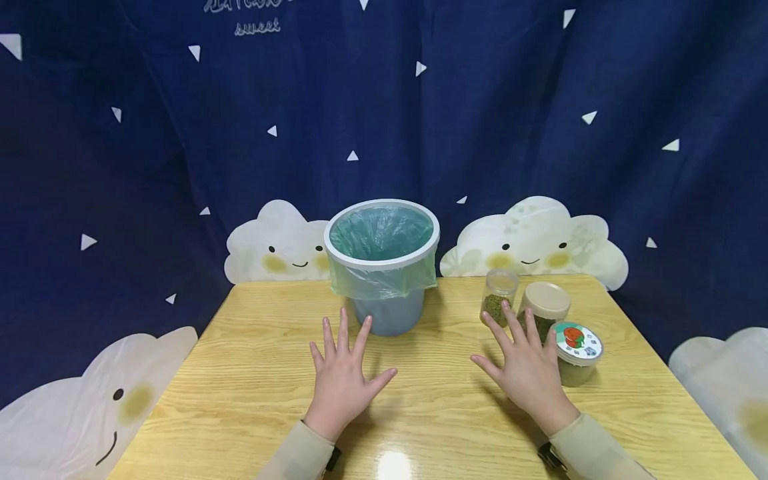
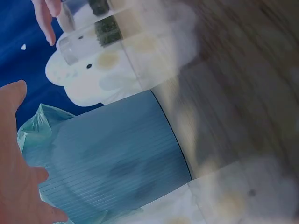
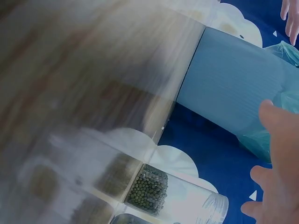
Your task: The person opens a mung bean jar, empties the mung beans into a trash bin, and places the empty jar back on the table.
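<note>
My left hand [image 1: 342, 383] is spread flat above the table in front of a blue-grey trash bin [image 1: 390, 315], holding nothing. The bin has a white rim ring and a green plastic liner [image 1: 384, 281] folded over its edge. With fingers spread too, my right hand [image 1: 531, 370] is held over the table near three jars; its fingertips overlap them in the head view. A clear jar [image 3: 180, 191] contains small green beans. Beside it are a jar with a beige lid [image 1: 547, 300] and a squat jar [image 1: 577, 348] with a tomato picture on its lid.
The wooden table [image 1: 252, 347] carries the bin at its far middle and the jars on its right. Directly behind hangs a navy curtain [image 1: 336, 100] printed with white triangles and smiling clouds. Beige sleeves [image 1: 300, 453] and dark wrist straps show at both arms.
</note>
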A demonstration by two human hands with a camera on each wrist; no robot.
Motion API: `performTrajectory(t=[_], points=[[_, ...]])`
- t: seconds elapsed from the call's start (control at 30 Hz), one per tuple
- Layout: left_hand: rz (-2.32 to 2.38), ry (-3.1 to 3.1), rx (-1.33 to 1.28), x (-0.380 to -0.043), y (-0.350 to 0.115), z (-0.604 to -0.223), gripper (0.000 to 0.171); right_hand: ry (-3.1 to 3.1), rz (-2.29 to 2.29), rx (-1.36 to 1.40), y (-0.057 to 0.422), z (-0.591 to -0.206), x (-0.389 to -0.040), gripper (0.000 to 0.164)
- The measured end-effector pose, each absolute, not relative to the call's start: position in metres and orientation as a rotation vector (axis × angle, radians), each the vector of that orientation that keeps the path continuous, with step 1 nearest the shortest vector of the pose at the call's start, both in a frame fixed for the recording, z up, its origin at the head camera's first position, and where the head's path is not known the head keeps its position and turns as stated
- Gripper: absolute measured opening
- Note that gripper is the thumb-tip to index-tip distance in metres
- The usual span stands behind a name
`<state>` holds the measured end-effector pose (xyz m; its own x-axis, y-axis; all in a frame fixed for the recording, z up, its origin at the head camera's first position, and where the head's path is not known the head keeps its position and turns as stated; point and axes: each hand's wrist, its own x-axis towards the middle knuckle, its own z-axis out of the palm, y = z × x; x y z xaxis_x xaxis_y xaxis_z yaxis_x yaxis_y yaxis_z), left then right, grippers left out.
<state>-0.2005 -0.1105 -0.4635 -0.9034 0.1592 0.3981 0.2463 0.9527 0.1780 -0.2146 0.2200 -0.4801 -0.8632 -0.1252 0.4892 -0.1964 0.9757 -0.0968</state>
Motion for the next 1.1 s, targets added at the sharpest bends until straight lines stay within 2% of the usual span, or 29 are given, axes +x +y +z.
performTrajectory(t=[0.3, 0.63, 1.1], points=[[-0.342, -2.683, -0.299, -0.2009, -0.1107, -0.4632, 0.092, -2.600, 0.227, 0.259, 0.2194, -0.4785, -0.2141, 0.078], [-0.384, -2.566, -0.288, -0.1999, -0.1126, -0.4613, 0.071, -2.514, 0.267, 0.323, 0.2208, -0.4750, -0.2121, 0.067], [-0.359, -2.433, -0.351, -0.1989, -0.1157, -0.4599, 0.056, -2.409, 0.251, 0.370, 0.2211, -0.4739, -0.2132, 0.057]])
